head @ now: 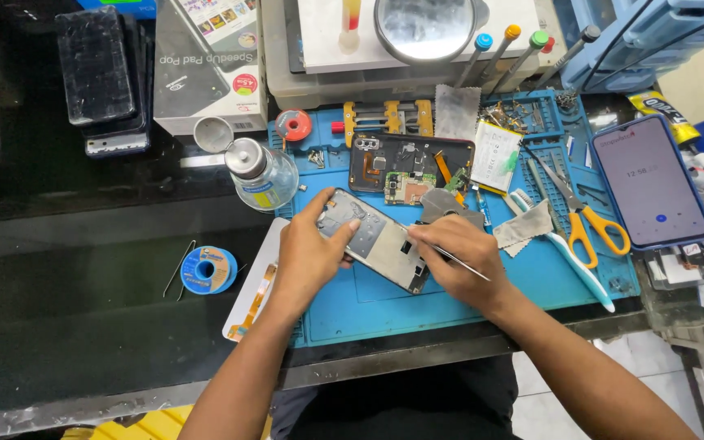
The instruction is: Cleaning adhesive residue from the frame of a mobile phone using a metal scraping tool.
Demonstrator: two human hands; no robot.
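Note:
My left hand (309,253) grips the near end of an opened phone frame (378,239) that lies tilted on the blue work mat (466,301). My right hand (459,257) pinches thin metal tweezers (464,264) with the tip at the frame's right edge. Just beyond lies a second opened phone (409,163) with its circuit board showing, and a white battery (495,155) sits to its right.
Orange-handled scissors (584,220), a toothbrush (568,253) and a grey cloth (527,228) lie right of my hands. A lit phone in a blue case (649,181) is further right. A clear bottle (260,173), a solder spool (207,270), a box (209,65) and stacked phones (103,73) are at left.

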